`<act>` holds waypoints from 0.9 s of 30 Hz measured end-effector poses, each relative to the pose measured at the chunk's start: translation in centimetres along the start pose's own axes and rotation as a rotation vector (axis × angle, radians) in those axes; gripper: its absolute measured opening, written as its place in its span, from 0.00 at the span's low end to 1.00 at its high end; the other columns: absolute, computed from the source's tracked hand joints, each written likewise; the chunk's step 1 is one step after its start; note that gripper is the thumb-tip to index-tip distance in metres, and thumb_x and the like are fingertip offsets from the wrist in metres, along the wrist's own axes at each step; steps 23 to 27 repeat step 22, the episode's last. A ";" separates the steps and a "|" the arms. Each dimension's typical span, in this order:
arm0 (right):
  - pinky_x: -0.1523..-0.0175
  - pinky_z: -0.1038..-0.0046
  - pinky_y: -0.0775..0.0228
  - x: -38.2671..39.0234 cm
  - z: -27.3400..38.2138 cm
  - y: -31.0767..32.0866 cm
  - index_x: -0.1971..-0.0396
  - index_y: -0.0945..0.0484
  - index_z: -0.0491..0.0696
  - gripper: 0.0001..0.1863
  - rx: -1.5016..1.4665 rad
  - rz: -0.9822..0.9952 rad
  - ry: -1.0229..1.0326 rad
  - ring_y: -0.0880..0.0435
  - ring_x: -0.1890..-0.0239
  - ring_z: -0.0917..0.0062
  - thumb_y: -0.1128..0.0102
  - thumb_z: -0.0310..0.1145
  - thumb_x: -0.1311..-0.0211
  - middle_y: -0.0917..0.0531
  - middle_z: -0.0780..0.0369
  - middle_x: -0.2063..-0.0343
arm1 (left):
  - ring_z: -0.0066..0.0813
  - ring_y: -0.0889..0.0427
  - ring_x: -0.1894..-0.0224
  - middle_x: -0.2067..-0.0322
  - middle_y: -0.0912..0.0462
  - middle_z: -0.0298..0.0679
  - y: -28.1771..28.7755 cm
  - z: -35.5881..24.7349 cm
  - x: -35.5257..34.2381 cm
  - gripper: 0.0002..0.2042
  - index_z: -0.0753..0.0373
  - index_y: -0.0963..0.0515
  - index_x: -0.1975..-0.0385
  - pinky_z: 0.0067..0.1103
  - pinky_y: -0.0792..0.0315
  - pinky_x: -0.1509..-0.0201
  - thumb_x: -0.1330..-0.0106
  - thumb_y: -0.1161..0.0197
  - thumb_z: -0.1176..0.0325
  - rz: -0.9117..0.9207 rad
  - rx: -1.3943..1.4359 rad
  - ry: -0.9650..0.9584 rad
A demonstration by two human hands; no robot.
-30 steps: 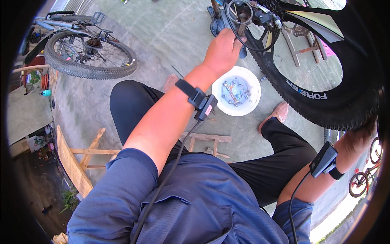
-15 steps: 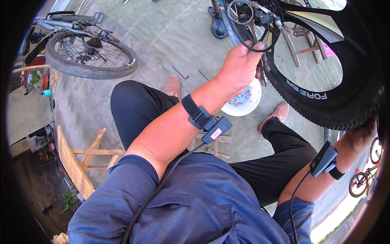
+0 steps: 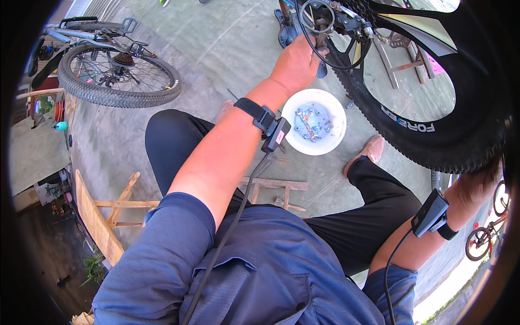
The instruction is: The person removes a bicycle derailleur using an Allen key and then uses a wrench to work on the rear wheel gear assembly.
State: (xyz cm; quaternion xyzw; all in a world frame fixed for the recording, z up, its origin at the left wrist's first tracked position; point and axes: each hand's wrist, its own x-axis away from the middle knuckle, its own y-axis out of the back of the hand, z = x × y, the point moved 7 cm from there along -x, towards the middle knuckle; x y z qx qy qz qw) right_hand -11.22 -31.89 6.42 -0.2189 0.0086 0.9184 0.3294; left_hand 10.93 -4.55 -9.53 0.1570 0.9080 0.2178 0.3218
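A black bicycle wheel with a knobbly tire (image 3: pixel 433 157) fills the upper right, its derailleur (image 3: pixel 352 24) and looped cable near the top. Beside the derailleur, my left hand (image 3: pixel 295 62) is closed around a wrench at the hub area; the tool is mostly hidden by the fingers. My right hand (image 3: pixel 476 187), at the dark right rim, is pressed against the tire's near edge, its fingers partly hidden behind it. Below my left hand, a white bowl (image 3: pixel 339 132) on the ground holds small metal parts and a wrench-like piece (image 3: pixel 307 127).
Another bicycle (image 3: pixel 116 70) lies at the upper left. A wooden stool (image 3: pixel 103 222) is tipped on its side at the left, and more wooden legs (image 3: pixel 287 184) show before me. Another wooden stand (image 3: pixel 406 67) is behind the wheel. A red bicycle (image 3: pixel 482 238) stands far right.
My left hand has swung left and away from me, uncovering the bowl. The wrench, which stuck out below that hand, is now mostly hidden. My right hand stays at the tire.
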 end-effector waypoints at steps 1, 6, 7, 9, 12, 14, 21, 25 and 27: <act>0.41 0.72 0.37 0.2 -0.2 0.3 0.53 0.24 0.41 0.18 -0.034 -0.046 -0.051 0.27 0.47 0.73 0.45 0.38 0.37 0.23 0.57 0.50 | 0.57 0.27 0.67 0.70 0.26 0.54 -0.3 0.6 0.3 0.09 0.68 0.31 0.70 0.36 0.31 0.66 0.37 0.44 0.67 0.039 -0.007 0.057; 0.42 0.72 0.37 0.5 -0.3 1.1 0.53 0.24 0.40 0.19 -0.125 -0.148 -0.157 0.27 0.47 0.73 0.45 0.39 0.37 0.23 0.56 0.50 | 0.33 0.24 0.77 0.77 0.24 0.44 -1.3 1.4 4.8 0.11 0.68 0.32 0.68 0.26 0.30 0.73 0.34 0.44 0.65 0.186 0.113 0.326; 0.42 0.72 0.37 0.3 -0.2 1.0 0.52 0.25 0.40 0.20 -0.104 -0.138 -0.144 0.27 0.46 0.73 0.44 0.39 0.37 0.24 0.56 0.49 | 0.28 0.25 0.78 0.77 0.25 0.42 -1.8 1.5 5.4 0.11 0.68 0.31 0.68 0.23 0.31 0.73 0.33 0.46 0.65 0.205 0.266 0.438; 0.42 0.71 0.37 -0.4 -0.3 2.1 0.51 0.26 0.40 0.21 -0.129 0.009 -0.171 0.27 0.46 0.72 0.44 0.40 0.38 0.25 0.56 0.48 | 0.18 0.27 0.80 0.78 0.25 0.37 -2.5 -0.7 5.3 0.11 0.67 0.30 0.67 0.18 0.31 0.75 0.31 0.48 0.64 0.237 0.579 0.667; 0.41 0.70 0.37 -0.2 0.6 -2.0 0.51 0.26 0.39 0.23 0.092 0.138 0.038 0.28 0.46 0.71 0.44 0.41 0.38 0.26 0.55 0.47 | 0.16 0.28 0.80 0.78 0.25 0.35 -2.5 -3.1 4.1 0.10 0.64 0.29 0.64 0.14 0.34 0.77 0.29 0.51 0.63 0.207 0.802 0.702; 0.39 0.70 0.39 0.6 0.9 -2.5 0.50 0.27 0.39 0.24 0.063 -0.115 -0.082 0.28 0.45 0.71 0.44 0.41 0.38 0.27 0.55 0.46 | 0.18 0.27 0.79 0.78 0.25 0.36 -2.6 -3.8 3.5 0.10 0.63 0.28 0.63 0.14 0.34 0.78 0.29 0.50 0.62 0.193 0.920 0.733; 0.35 0.68 0.45 -0.6 1.5 -4.3 0.44 0.32 0.38 0.33 0.132 0.193 0.118 0.32 0.40 0.69 0.39 0.46 0.43 0.31 0.55 0.41 | 0.22 0.25 0.74 0.74 0.26 0.32 -3.8 -4.8 3.5 0.12 0.61 0.27 0.61 0.15 0.37 0.78 0.30 0.47 0.58 0.156 1.272 0.833; 0.35 0.68 0.45 -0.6 1.5 -4.3 0.44 0.32 0.38 0.33 0.132 0.193 0.118 0.32 0.40 0.69 0.39 0.46 0.43 0.31 0.55 0.41 | 0.22 0.25 0.74 0.74 0.27 0.32 -3.9 -4.6 3.5 0.13 0.61 0.26 0.61 0.15 0.37 0.78 0.31 0.47 0.57 0.161 1.287 0.827; 0.35 0.68 0.45 -0.6 1.5 -4.3 0.44 0.32 0.38 0.33 0.132 0.193 0.118 0.32 0.40 0.69 0.39 0.46 0.43 0.31 0.55 0.41 | 0.22 0.25 0.74 0.74 0.27 0.32 -3.9 -4.6 3.5 0.13 0.61 0.26 0.61 0.15 0.37 0.78 0.31 0.47 0.57 0.161 1.287 0.827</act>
